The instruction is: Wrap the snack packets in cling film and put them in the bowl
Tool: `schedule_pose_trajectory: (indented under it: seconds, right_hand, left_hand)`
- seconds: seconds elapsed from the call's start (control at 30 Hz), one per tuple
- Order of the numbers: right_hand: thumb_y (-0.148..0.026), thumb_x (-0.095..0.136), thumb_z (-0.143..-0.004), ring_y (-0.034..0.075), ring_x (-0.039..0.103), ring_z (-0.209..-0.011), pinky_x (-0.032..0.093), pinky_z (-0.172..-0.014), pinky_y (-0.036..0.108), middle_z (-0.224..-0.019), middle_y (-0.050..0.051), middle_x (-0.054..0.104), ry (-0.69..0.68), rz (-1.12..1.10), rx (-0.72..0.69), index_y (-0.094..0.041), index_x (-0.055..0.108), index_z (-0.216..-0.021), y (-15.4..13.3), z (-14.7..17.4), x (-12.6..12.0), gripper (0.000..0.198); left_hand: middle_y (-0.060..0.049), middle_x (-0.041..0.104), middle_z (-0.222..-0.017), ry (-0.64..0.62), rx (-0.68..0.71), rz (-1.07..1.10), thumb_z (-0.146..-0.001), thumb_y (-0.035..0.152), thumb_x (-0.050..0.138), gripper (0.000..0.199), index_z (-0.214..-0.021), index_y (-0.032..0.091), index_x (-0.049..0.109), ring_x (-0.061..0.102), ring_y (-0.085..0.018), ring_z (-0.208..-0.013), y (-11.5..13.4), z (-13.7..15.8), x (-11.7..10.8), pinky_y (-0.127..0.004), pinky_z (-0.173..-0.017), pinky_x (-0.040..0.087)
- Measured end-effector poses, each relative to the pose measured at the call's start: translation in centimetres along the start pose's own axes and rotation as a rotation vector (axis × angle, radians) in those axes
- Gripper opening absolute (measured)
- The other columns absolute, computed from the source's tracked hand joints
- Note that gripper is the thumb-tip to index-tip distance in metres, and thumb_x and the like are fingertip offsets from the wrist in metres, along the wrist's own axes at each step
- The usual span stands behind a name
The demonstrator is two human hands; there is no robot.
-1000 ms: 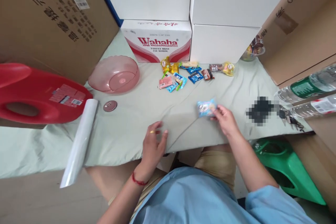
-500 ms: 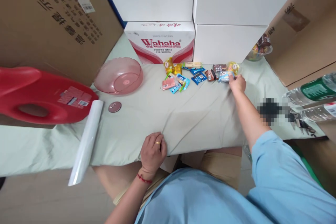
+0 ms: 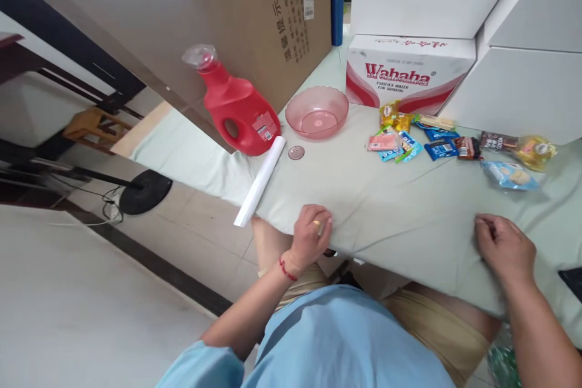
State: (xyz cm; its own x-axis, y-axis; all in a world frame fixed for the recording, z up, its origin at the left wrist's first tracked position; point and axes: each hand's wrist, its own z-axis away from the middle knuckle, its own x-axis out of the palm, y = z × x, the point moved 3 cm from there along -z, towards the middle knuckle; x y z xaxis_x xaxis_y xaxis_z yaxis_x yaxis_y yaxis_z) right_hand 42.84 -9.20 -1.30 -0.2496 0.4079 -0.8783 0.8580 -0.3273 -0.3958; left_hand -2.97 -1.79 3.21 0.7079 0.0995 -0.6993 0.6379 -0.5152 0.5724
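My left hand (image 3: 313, 234) rests at the table's front edge, fingers curled, with nothing visible in it. Closed loosely, my right hand (image 3: 507, 250) lies on the cloth below a blue-and-white snack packet (image 3: 513, 175), apart from it. Behind that packet are a brown cocoa packet (image 3: 499, 142) and a yellow packet (image 3: 535, 152). Left of them lie a brown wrapped snack (image 3: 468, 148) and dark blue packets (image 3: 441, 148). Further left sit a pink packet (image 3: 382, 142), light blue packets (image 3: 410, 147) and yellow-gold packets (image 3: 396, 117).
A pink transparent bowl (image 3: 317, 113) stands left of the snacks, with a round tin (image 3: 296, 153) before it. Nearby are a red jug (image 3: 243, 110) and a white roll (image 3: 260, 182) overhanging the table edge. A Wahaba box (image 3: 409, 74) and a large carton (image 3: 254, 18) border the back.
My right hand has let go of the blue-and-white packet and drawn back toward me. The view has swung left. My left hand stays at the edge.
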Motion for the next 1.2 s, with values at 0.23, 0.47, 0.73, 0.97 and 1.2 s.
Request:
schedule_pose_trajectory:
  seconds: [0.23, 0.47, 0.73, 0.97, 1.2]
  right_hand:
    - [-0.051, 0.037, -0.097, 0.031, 0.072, -0.092, 0.045, -0.065, 0.041, -0.101, 0.011, 0.078, 0.03, 0.216, -0.078, -0.027, 0.07, -0.097, 0.4, 0.0, 1.0, 0.041]
    - [-0.048, 0.039, -0.1, 0.03, 0.072, -0.092, 0.043, -0.064, 0.038, -0.101, 0.011, 0.078, 0.062, 0.232, -0.114, -0.025, 0.071, -0.1, 0.9, 0.2, 1.2, 0.039]
    - [-0.033, 0.057, -0.093, 0.03, 0.069, -0.093, 0.04, -0.066, 0.04, -0.107, 0.014, 0.077, -0.007, 0.172, -0.022, -0.026, 0.072, -0.098, 0.7, 0.0, 1.1, 0.017]
    - [-0.024, 0.07, -0.085, 0.026, 0.067, -0.088, 0.041, -0.068, 0.039, -0.103, 0.014, 0.077, -0.083, 0.026, 0.106, -0.026, 0.072, -0.089, 0.0, -0.8, 0.2, 0.005]
    - [-0.038, 0.071, -0.086, 0.022, 0.065, -0.075, 0.049, -0.075, 0.038, -0.087, 0.009, 0.076, -0.044, -0.451, 0.258, -0.025, 0.078, -0.098, -6.2, 1.4, -1.6, 0.019]
  left_hand:
    - [-0.007, 0.066, -0.089, 0.532, -0.538, -0.294, -0.098, 0.036, 0.048, 0.026, -0.087, 0.021, 0.067, 0.062, -0.024, -0.093, -9.0, -1.9, -12.5, -0.038, -0.089, 0.047]
    - [-0.001, 0.06, -0.068, 0.074, -1.085, -0.053, -0.075, 0.031, 0.063, 0.013, -0.075, 0.018, 0.063, 0.052, -0.016, -0.065, -17.7, -5.1, -15.9, -0.028, -0.061, 0.038]
    - [-0.003, 0.064, -0.069, -0.156, -1.052, -0.04, -0.073, 0.054, 0.073, 0.035, -0.073, 0.02, 0.066, 0.054, -0.019, -0.067, -17.5, -8.8, -12.1, -0.03, -0.061, 0.038]
    - [0.0, 0.058, -0.064, -0.209, -0.976, -0.169, -0.066, 0.049, 0.08, 0.034, -0.07, 0.024, 0.058, 0.053, -0.02, -0.065, -15.6, -9.3, -11.2, -0.031, -0.06, 0.035]
    - [0.005, 0.052, -0.066, -0.052, -0.783, 0.095, -0.072, 0.058, 0.077, 0.043, -0.08, 0.024, 0.053, 0.045, -0.014, -0.06, -7.8, -7.1, -10.4, -0.028, -0.057, 0.034]
